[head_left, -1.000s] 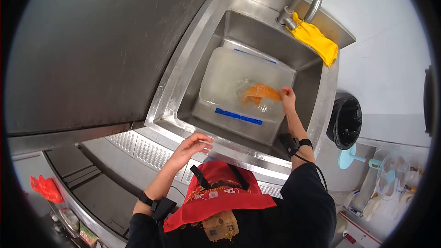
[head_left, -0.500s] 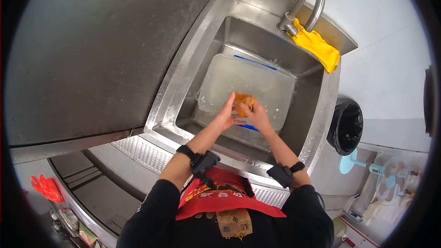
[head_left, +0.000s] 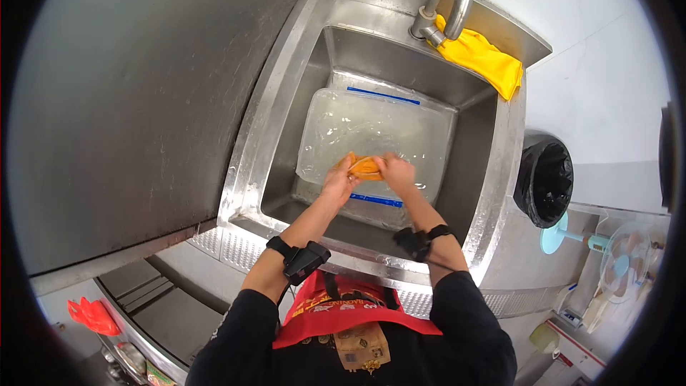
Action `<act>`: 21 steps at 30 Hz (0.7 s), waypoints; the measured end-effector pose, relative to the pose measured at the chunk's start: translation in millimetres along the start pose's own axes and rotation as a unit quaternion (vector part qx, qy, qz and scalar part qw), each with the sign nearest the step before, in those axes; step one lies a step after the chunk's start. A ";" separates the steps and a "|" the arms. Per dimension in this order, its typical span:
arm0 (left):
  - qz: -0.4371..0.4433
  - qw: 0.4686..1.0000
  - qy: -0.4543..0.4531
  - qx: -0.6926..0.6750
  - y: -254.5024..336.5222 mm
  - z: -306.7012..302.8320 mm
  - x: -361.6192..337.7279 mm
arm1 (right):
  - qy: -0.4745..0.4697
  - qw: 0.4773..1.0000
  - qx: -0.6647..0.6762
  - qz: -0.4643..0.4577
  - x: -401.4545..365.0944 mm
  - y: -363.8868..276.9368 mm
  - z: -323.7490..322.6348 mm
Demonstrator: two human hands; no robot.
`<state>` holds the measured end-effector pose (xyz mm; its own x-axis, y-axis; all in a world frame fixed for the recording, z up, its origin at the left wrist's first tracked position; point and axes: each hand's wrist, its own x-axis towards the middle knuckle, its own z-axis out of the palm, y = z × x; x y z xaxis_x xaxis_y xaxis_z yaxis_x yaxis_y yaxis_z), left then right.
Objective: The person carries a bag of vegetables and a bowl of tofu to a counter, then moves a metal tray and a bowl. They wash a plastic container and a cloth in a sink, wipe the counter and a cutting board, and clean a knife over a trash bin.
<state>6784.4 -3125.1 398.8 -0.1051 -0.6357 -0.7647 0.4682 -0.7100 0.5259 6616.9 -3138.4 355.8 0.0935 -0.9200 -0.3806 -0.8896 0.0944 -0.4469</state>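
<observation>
A limp orange cloth (head_left: 366, 168) is stretched between my two hands, over a translucent plastic tub of water (head_left: 306, 144). My left hand (head_left: 340, 181) grips its left end, fingers closed around it. At the other end my right hand (head_left: 397, 174) pinches it, slightly smeared by motion. The tub has blue clips on its near and far sides and sits in the basin of a steel sink (head_left: 480, 171). Ripples and glints show on the water.
A curved faucet (head_left: 464, 0) rises at the sink's back, with a yellow cloth (head_left: 482, 61) draped beside it. To the right stand a black-lined bin (head_left: 547, 179) and a fan (head_left: 625, 264). A large steel panel (head_left: 150, 100) borders the left side.
The orange cloth went from bunched up to pulled out lengthwise. My hands have moved slightly left and my right hand has turned. The camera view has shifted a little.
</observation>
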 end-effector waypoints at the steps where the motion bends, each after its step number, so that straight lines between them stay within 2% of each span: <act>1: -0.021 1.000 0.014 -0.010 6.4 -0.1 -1.7 | 0.048 0.997 0.057 0.036 -4.4 25.2 9.9; 3: -0.064 0.997 0.043 -0.031 23.9 0.5 -6.2 | 0.173 0.968 0.144 0.111 -3.0 56.0 26.0; 5: -0.085 0.993 0.078 -0.007 40.5 5.7 -22.9 | 0.320 0.907 0.201 0.185 4.8 70.5 39.8; 7: -0.110 0.990 0.089 -0.003 36.7 3.9 -26.3 | 0.228 0.888 0.368 0.155 8.9 77.1 77.0; 8: -0.125 0.989 0.082 -0.011 24.2 1.8 -24.8 | 0.146 0.876 0.439 0.139 7.0 71.4 80.3; 9: -0.140 0.987 0.075 -0.020 13.0 0.4 -22.0 | 0.060 0.855 0.499 0.131 4.9 65.4 83.3; 11: -0.170 0.981 0.090 -0.001 0.9 11.3 -19.7 | -0.178 0.790 0.576 0.110 -7.8 20.4 49.8; 12: -0.185 0.978 0.098 0.009 -2.3 13.4 -19.5 | -0.207 0.772 0.596 0.080 -14.4 4.3 33.3; 15: -0.235 0.970 -0.032 -0.049 -0.5 -9.4 5.6 | -0.299 0.726 0.620 -0.003 -25.9 -25.0 -23.3; 17: -0.176 0.984 -0.006 -0.036 -4.8 -6.2 14.3 | -0.380 0.707 0.595 -0.039 -36.0 -34.1 -61.9; 20: -0.084 0.996 -0.018 0.001 -3.2 15.8 -1.4 | -0.416 0.687 0.593 -0.048 -46.4 -37.2 -102.4; 21: -0.052 0.998 -0.029 0.016 1.3 24.6 -12.2 | -0.383 0.674 0.631 -0.038 -42.6 -31.5 -106.6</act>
<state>6764.7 -3125.7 418.0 -0.2036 -0.5736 -0.7934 0.4238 -0.7822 0.4567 6593.2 -3142.8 472.4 0.7507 -0.5192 -0.4085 0.1732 0.7514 -0.6367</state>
